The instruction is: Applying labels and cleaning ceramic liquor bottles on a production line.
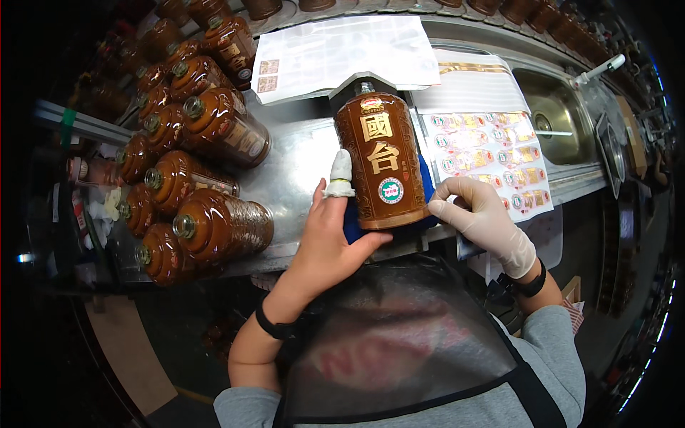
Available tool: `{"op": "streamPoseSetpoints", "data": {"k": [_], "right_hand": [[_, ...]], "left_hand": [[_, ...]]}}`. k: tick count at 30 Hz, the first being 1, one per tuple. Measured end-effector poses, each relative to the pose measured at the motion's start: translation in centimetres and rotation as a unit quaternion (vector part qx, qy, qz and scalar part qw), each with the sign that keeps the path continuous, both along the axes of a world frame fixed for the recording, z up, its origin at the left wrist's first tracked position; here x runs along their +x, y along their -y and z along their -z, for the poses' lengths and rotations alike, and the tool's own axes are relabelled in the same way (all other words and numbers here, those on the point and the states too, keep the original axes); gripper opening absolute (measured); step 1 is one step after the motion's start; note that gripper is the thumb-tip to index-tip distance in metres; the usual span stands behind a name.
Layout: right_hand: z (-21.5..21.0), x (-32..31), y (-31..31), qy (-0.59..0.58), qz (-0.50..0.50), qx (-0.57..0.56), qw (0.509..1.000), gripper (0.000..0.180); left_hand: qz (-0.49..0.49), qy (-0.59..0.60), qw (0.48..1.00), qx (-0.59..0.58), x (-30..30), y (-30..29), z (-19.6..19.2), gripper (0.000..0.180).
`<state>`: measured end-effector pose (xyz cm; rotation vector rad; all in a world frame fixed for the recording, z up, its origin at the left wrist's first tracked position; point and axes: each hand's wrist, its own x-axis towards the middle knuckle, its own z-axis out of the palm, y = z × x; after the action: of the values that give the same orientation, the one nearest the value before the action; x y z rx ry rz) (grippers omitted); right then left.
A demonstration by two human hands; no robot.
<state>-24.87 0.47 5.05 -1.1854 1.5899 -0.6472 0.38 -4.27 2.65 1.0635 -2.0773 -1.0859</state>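
A brown glazed bottle [392, 153] with gold characters and a round green-and-white emblem lies on its back over a blue cloth [427, 182], its neck pointing away from me. My left hand [332, 232] steadies its left side, thumb at the base and a white cover on one raised finger. In a thin white glove, my right hand [481, 214] has its thumb and index finger pinched together at the bottle's lower right edge. Whatever small thing that pinch may hold is too small to make out. Beside it lies a sheet of red, gold and green stickers [492, 158].
Several similar brown bottles [225, 221] lie stacked on the left of the metal bench [296, 153]. White printed sheets [349, 53] lie behind the bottle. A steel sink [553, 107] with a white tap [599, 70] is at the right. More bottles line the far edge.
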Motion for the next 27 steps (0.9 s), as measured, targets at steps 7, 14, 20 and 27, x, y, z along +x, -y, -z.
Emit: {"op": "streamPoseSetpoints", "data": {"k": [7, 14, 20, 27], "right_hand": [[0.0, 0.1, 0.1, -0.054, -0.013, -0.019, 0.998, 0.029], [0.3, 0.4, 0.2, -0.042, -0.028, -0.03, 0.998, 0.036], [1.2, 0.5, 0.2, -0.024, -0.044, -0.063, 0.997, 0.033], [0.9, 0.5, 0.4, -0.02, -0.043, -0.058, 0.997, 0.044]], "left_hand": [[0.026, 0.027, 0.997, -0.064, 0.1, -0.1, 0.3, 0.095], [0.023, -0.104, 0.989, 0.098, -0.6, 0.4, 1.4, 0.09], [0.023, -0.203, 0.965, 0.164, -1.1, -0.1, 0.8, 0.088], [0.018, -0.202, 0.965, 0.164, -1.3, -0.2, 0.6, 0.083]]}}
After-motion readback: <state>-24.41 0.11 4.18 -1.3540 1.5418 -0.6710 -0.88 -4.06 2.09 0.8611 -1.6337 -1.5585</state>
